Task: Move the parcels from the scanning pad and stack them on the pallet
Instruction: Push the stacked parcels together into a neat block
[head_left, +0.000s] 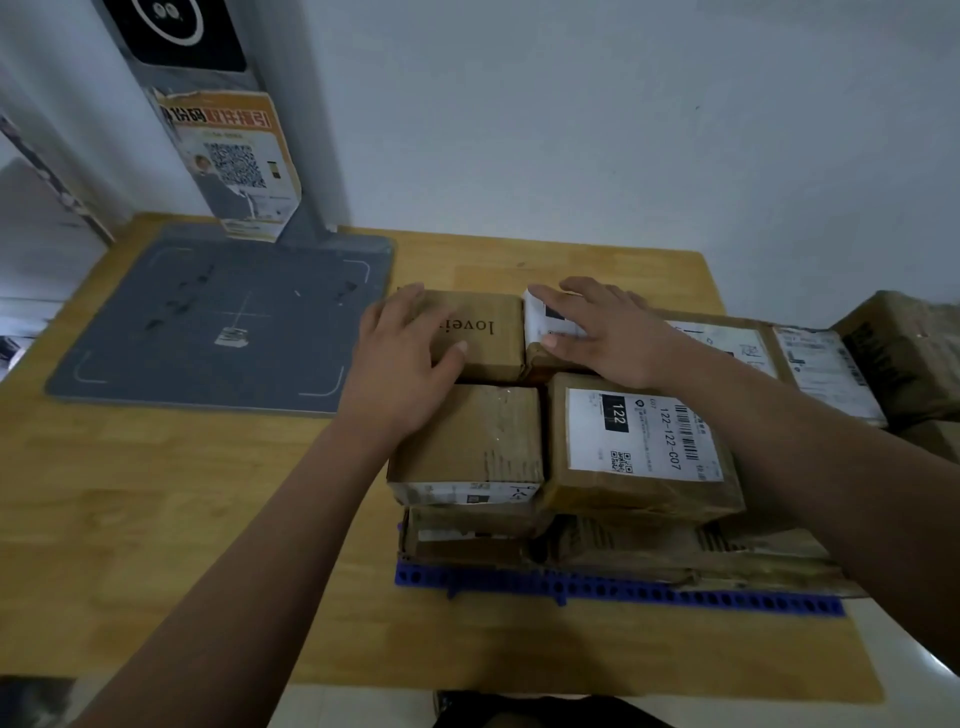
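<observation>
Several brown cardboard parcels are stacked on the blue pallet (623, 590) at the table's right. My left hand (400, 358) rests with straight fingers on the left side of a brown parcel printed "lovei" (488, 332) in the stack's back row. My right hand (608, 332) lies flat on the white-labelled parcel (540, 312) beside it. In front sit a plain brown parcel (467, 436) and a parcel with a "122" label (639, 441). The grey scanning pad (218, 322) at the left holds no parcel.
The scanner's grey post (291, 202), with an orange QR poster (234, 161), rises behind the pad against the white wall. More labelled parcels (821, 364) lie to the right of the stack. Bare wooden table (182, 519) stretches in front of the pad.
</observation>
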